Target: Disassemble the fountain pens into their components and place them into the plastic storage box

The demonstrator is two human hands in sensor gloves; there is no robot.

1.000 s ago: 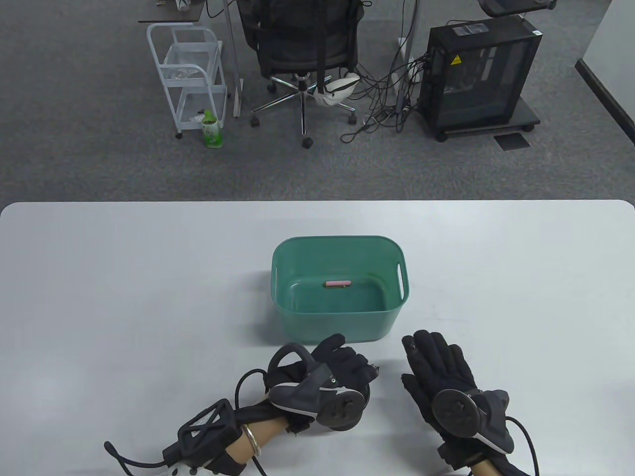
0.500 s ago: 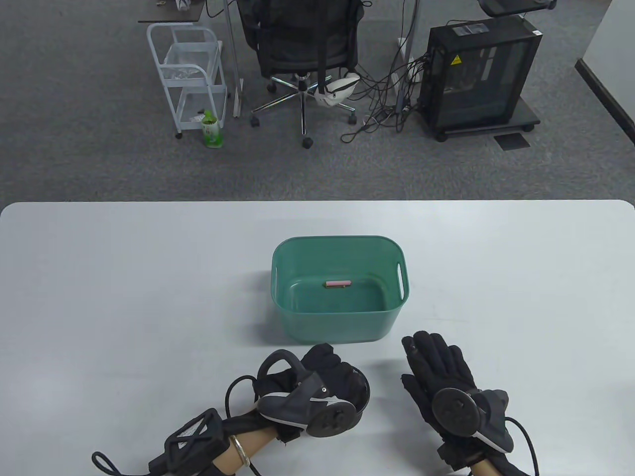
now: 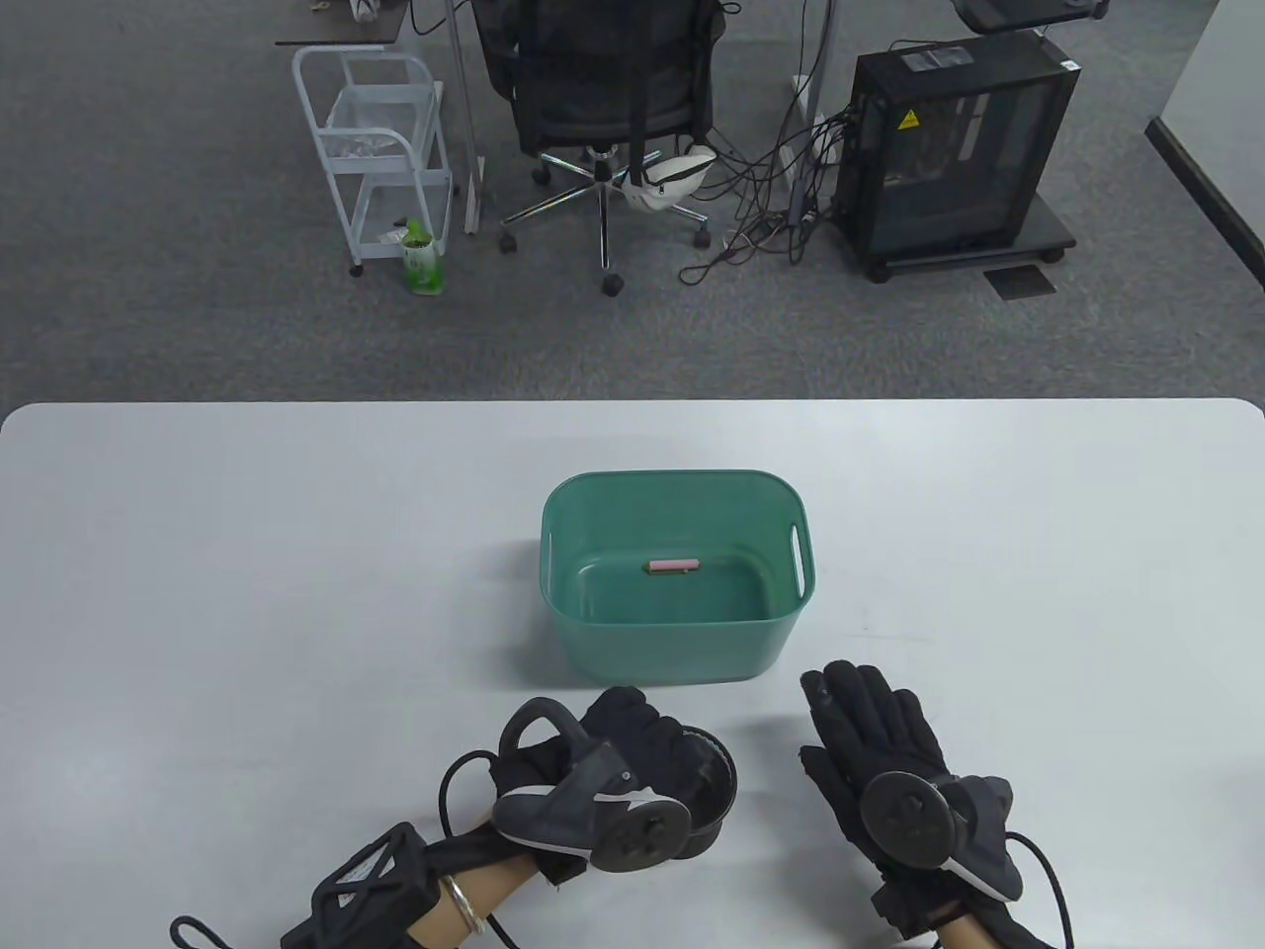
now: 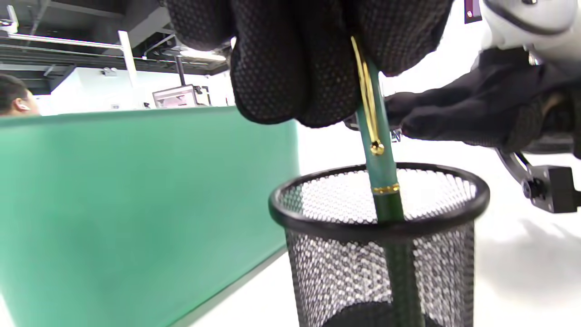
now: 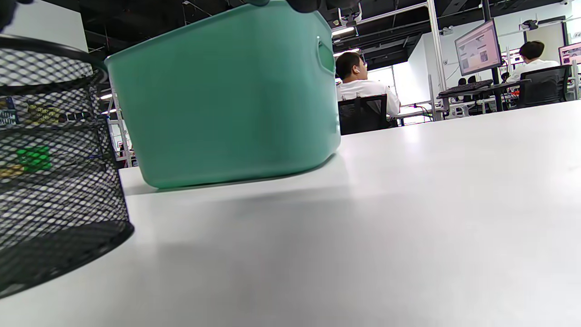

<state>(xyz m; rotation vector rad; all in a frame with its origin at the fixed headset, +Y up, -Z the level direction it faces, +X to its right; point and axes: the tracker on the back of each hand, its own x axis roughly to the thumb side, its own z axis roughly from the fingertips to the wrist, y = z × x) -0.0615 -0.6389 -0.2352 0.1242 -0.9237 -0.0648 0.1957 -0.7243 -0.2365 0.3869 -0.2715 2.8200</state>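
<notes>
My left hand [image 3: 642, 732] hovers over a black mesh pen cup [image 3: 714, 781] just in front of the green plastic box [image 3: 678, 481]. In the left wrist view its fingers [image 4: 295, 68] pinch the cap end of a green fountain pen [image 4: 379, 159] with a gold clip, whose lower end stands inside the mesh cup [image 4: 381, 245]. A pink pen part [image 3: 674, 566] lies on the box floor. My right hand [image 3: 870, 722] rests flat on the table to the right of the cup, fingers straight, holding nothing.
The green box [image 5: 227, 100] stands mid-table with slot handles on its sides. In the right wrist view the mesh cup [image 5: 54, 159] is at far left. Beyond the table are an office chair [image 3: 603, 89], a white cart [image 3: 376, 148] and a computer case [image 3: 949, 148].
My left hand has drawn back toward me and to the left, uncovering more of the mesh cup's rim. The right hand has stayed still.
</notes>
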